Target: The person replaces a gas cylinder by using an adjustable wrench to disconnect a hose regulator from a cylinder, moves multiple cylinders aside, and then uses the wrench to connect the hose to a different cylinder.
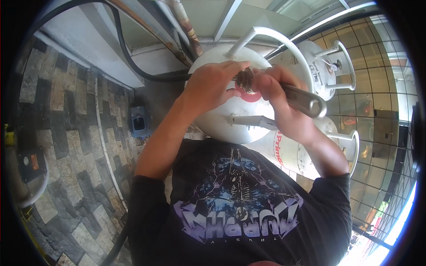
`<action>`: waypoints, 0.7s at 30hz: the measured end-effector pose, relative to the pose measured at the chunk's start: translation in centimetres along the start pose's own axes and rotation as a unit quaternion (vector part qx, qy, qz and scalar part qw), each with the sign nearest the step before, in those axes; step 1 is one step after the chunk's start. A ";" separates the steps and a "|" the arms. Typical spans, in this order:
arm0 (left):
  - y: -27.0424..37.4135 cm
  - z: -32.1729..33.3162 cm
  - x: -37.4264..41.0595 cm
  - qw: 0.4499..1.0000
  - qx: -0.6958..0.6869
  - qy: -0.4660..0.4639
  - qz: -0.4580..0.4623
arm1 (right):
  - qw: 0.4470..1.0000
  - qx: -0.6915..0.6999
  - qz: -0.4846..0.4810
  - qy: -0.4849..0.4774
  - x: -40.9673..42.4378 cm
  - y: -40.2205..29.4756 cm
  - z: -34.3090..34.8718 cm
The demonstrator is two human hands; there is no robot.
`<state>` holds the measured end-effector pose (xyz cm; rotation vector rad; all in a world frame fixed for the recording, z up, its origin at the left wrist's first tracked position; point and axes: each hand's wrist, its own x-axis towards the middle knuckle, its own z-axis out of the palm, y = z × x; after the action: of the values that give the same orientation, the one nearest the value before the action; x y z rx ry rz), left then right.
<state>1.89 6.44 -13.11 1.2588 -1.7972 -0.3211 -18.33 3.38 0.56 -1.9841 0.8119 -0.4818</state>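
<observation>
A white gas cylinder [216,124] stands upright before me, with curved white guard bars over its domed top. Around the handle of a metal adjustable wrench [301,98], my right hand [281,103] is closed. The wrench head is at a metal valve fitting [245,79] above the cylinder's middle. A pinkish-red round part [250,96] shows just below that fitting. My left hand [213,83] is cupped beside the fitting, its thumb near the red part and its index finger reaching over. Its grip is hidden. A black hose [163,78] runs in from the left, behind this hand.
More white cylinders [324,76] [289,149] stand at the right, beside a wire mesh panel [369,99]. A small blue box [139,121] sits by the stone-patterned wall [76,139] at left. A white pipe [101,139] runs along that wall.
</observation>
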 end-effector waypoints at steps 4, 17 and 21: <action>-0.4 0.5 -0.1 1.000 0.007 0.017 -0.013 | 0.969 0.098 -0.225 0.008 -0.6 1.2 -0.3; -0.1 0.1 -0.4 0.997 0.006 -0.017 -0.070 | 0.951 0.223 -0.177 0.120 4.8 -0.2 -1.2; -0.3 0.1 -0.4 0.998 0.017 -0.001 -0.056 | 0.961 0.187 -0.141 0.149 5.7 -1.2 -1.5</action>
<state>2.03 6.60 -13.54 1.3862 -1.7442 -0.3544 -14.83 -1.14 2.44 -1.6972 0.5646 -1.0425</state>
